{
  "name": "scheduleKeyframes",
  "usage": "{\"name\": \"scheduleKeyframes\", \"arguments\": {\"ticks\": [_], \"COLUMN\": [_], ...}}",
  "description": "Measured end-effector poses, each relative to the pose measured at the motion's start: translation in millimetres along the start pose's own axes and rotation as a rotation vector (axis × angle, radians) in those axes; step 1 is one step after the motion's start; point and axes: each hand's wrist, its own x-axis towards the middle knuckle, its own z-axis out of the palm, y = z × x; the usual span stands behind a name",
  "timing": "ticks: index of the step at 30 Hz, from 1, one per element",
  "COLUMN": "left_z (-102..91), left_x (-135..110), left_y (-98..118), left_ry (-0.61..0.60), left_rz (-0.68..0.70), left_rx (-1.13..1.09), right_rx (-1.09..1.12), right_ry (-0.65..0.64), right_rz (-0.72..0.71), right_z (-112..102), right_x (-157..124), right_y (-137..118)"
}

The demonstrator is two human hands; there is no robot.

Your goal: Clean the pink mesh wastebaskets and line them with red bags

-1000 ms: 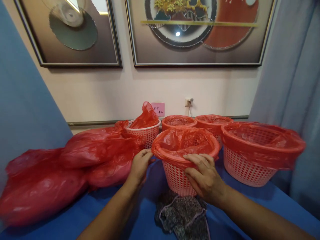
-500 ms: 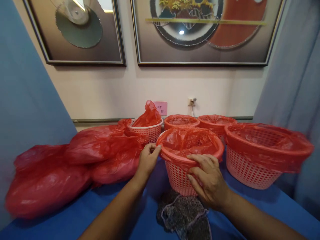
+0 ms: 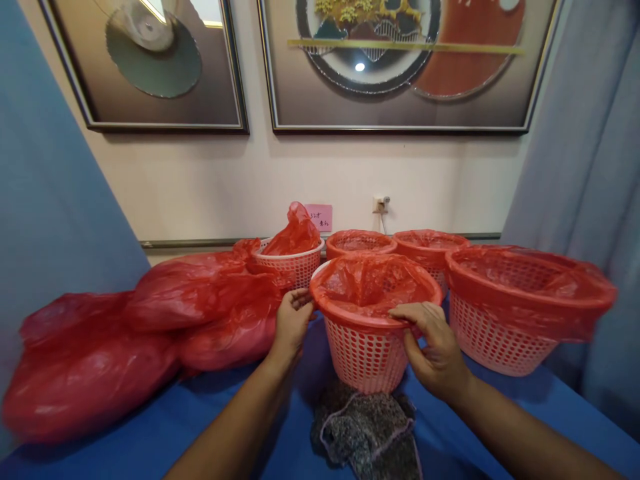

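A pale plastic basket (image 3: 367, 353) with a perforated wall stands in the middle on a blue tablecloth. A thin red plastic bag (image 3: 350, 283) lines it and is folded outward over most of the rim; a piece of white rim shows at the back left. My left hand (image 3: 293, 323) is at the left side of the rim, fingers curled on the bag's edge, the grip partly hidden. At the front right, my right hand (image 3: 437, 347) pinches the bag at the rim, fingers on top and thumb outside. A dark grey knitted cloth piece (image 3: 373, 433) lies before the basket.
Filled red bags (image 3: 100, 363) lie on the left. A white basket (image 3: 295, 267) with a red bag stands behind. More lined baskets are at the back, and a larger lined basket (image 3: 500, 333) is on the right. A pink note (image 3: 320, 218) and a socket (image 3: 381, 205) are behind.
My right hand has slid right along the front rim, its thumb now against the outside. My left hand has shifted slightly at the left rim. The bag's front edge sits higher on the basket.
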Motion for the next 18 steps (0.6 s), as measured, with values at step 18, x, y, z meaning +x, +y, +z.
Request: {"name": "scheduleKeyframes", "arguments": {"ticks": [18], "left_z": [13.5], "left_x": [-4.9], "left_y": [54.0], "left_ry": [-0.179], "left_rz": [0.239], "left_rx": [0.35], "right_rx": [-0.095], "right_ry": [-0.125], "right_rz": [-0.11], "right_z": [-11.3], "right_x": [14.1], "right_y": [-35.0]}}
